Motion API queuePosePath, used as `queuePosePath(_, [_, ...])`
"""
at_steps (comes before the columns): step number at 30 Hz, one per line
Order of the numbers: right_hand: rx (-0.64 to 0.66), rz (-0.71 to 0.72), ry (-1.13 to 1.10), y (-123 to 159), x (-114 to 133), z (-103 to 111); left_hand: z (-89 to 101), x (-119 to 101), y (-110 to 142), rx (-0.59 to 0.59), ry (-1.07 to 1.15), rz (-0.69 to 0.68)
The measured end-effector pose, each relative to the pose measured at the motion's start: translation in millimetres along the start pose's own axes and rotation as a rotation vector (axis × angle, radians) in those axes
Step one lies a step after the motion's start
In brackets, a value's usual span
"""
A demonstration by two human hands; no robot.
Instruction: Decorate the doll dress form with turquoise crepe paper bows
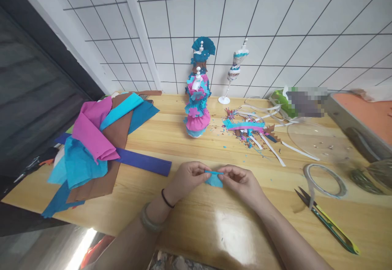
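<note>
A small piece of light blue crepe paper [215, 180] is stretched between my two hands, low over the front middle of the table. My left hand [190, 179] pinches its upper left corner between thumb and forefinger. The upper right corner is pinched by my right hand [240, 180]. Along the top, the paper's edge looks folded or rolled, and the rest hangs down toward me. Behind my hands stands a small dress form in a pink and blue paper dress [198, 114]. Another form with a teal paper fan collar [204, 46] is partly hidden behind it.
Crepe paper sheets [92, 131] lie heaped at left. A mostly bare dress form [235, 68] stands by the tiled wall. Paper scraps and white strips [249, 127] spread at right, near a tape roll [326, 180], thread snips [330, 223], a clear round dish [318, 141] and an orange-lined box [364, 110].
</note>
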State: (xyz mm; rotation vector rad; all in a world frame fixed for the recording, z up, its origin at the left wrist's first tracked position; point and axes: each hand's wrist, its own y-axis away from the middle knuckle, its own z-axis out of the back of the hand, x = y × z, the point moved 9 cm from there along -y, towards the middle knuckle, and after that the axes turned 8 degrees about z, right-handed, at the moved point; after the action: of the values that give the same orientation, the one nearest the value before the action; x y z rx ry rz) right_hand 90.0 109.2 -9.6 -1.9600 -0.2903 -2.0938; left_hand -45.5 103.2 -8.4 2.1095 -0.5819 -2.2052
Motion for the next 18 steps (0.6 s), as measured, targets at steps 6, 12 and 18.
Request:
queuePosePath(6, [-0.013, -0.024, -0.034, -0.6, 1.8, 1.6, 0.2, -3.7, -0.2, 0.003, 0.012, -0.012])
queuePosePath(12, [-0.009, -0.060, -0.053, -0.9, -0.3, 2.6, 0.3, -6.1, -0.3, 0.007, 0.046, -0.019])
queuePosePath(18, [0.008, -0.094, -0.065, -0.2, -0.5, 2.1, 2.0, -6.2, 0.2, -0.001, 0.017, -0.034])
